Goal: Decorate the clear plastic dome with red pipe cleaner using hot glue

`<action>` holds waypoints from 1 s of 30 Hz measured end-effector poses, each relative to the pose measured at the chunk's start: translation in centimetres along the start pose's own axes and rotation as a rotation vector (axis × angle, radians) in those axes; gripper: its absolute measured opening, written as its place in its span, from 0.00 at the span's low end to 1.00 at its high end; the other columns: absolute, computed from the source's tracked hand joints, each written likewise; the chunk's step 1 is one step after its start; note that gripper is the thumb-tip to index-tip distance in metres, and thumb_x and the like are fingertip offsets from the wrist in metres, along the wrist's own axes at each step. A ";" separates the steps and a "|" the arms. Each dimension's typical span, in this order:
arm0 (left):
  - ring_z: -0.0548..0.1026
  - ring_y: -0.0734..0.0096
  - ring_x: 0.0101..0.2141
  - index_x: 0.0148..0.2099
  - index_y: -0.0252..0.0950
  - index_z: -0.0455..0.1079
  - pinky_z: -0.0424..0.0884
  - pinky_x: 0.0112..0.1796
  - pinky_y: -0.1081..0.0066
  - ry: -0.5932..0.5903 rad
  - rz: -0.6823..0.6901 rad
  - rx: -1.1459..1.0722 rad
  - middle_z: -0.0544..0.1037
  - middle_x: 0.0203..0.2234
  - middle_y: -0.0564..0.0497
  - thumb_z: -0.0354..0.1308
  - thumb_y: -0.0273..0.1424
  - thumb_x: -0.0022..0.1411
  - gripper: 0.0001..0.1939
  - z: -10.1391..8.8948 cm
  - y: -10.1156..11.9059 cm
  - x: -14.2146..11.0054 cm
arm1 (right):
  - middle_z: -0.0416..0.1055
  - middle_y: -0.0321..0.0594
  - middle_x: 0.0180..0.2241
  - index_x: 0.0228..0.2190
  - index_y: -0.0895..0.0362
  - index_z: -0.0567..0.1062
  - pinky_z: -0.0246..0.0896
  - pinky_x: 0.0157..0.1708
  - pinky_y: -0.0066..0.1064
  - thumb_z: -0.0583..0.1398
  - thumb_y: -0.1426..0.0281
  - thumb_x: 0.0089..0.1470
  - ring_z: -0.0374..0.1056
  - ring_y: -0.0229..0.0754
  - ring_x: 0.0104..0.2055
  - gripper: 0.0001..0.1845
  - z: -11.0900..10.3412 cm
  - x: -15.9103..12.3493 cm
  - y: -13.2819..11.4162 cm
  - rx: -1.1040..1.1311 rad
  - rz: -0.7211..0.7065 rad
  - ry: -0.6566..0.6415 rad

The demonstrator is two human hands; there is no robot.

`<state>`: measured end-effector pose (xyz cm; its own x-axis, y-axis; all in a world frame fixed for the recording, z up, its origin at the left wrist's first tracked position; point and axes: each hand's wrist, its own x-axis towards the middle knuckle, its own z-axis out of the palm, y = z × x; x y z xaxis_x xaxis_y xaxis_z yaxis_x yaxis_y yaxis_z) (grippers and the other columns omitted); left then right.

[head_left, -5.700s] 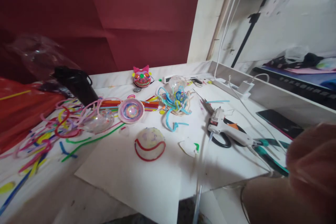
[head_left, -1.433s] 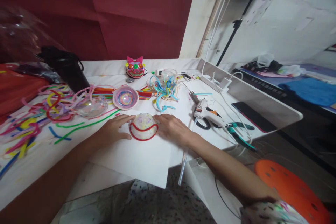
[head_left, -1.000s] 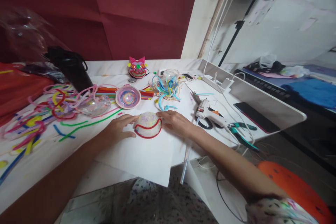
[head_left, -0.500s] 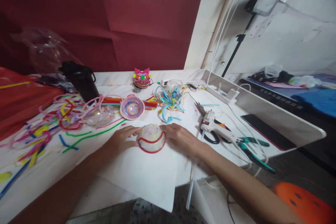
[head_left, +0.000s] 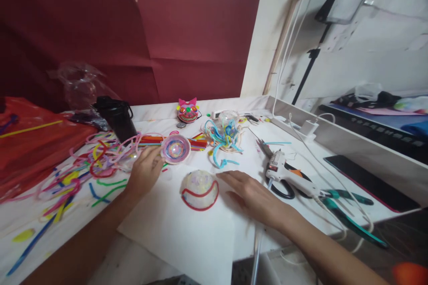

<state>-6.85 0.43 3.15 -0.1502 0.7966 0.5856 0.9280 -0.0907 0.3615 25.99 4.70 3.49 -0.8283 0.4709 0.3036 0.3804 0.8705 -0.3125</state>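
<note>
A clear half-dome [head_left: 199,189] with a curved red pipe-cleaner outline on its front sits on a sheet of white paper [head_left: 187,236]. My right hand [head_left: 249,193] is just right of it, fingers stretched out and holding nothing. Farther back is a round bowl-like piece [head_left: 175,149], pink at the rim with coloured rings inside. My left hand [head_left: 145,171] reaches to its left side with slightly bent fingers apart; whether they touch the rim I cannot tell. A loose pile of coloured pipe cleaners [head_left: 75,178] spreads left of that hand.
A white hot glue gun [head_left: 279,167], scissors [head_left: 282,189] and green-handled pliers [head_left: 351,218] lie to the right. Behind are a pink cat-eared ornament [head_left: 187,110], a blue pipe-cleaner tangle [head_left: 224,133] and a black bottle [head_left: 117,118]. White cables trail along the right side.
Both hands have come off the red-outlined dome, which stays on the paper. My left hand has moved left and away toward the bowl-like piece; my right hand has drawn slightly right. The view has shifted.
</note>
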 end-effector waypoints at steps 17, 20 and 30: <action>0.79 0.50 0.44 0.47 0.34 0.71 0.73 0.41 0.59 -0.280 0.180 0.585 0.80 0.41 0.37 0.48 0.25 0.64 0.14 0.8 2.2 6.5 | 0.75 0.53 0.48 0.55 0.60 0.70 0.76 0.46 0.45 0.53 0.80 0.62 0.74 0.51 0.48 0.21 -0.7 -4.5 -1.3 0.055 0.000 0.131; 0.76 0.45 0.50 0.48 0.31 0.72 0.71 0.50 0.54 -0.280 0.253 0.566 0.77 0.46 0.32 0.50 0.25 0.64 0.14 0.6 1.8 4.6 | 0.75 0.53 0.48 0.54 0.60 0.70 0.76 0.46 0.46 0.52 0.78 0.64 0.75 0.51 0.47 0.19 -0.5 -4.8 -1.5 0.074 0.004 0.114; 0.69 0.41 0.59 0.45 0.37 0.73 0.66 0.59 0.44 -0.315 0.431 0.356 0.72 0.58 0.33 0.60 0.38 0.62 0.13 -0.6 -1.2 -0.5 | 0.76 0.52 0.49 0.58 0.56 0.69 0.78 0.45 0.44 0.52 0.74 0.66 0.76 0.51 0.48 0.21 0.5 -7.1 -1.5 0.054 0.022 0.176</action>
<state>-8.13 -0.20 2.88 0.3183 0.8754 0.3639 0.9474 -0.2807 -0.1535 31.09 -0.02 1.40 -0.7332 0.5120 0.4476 0.3710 0.8528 -0.3677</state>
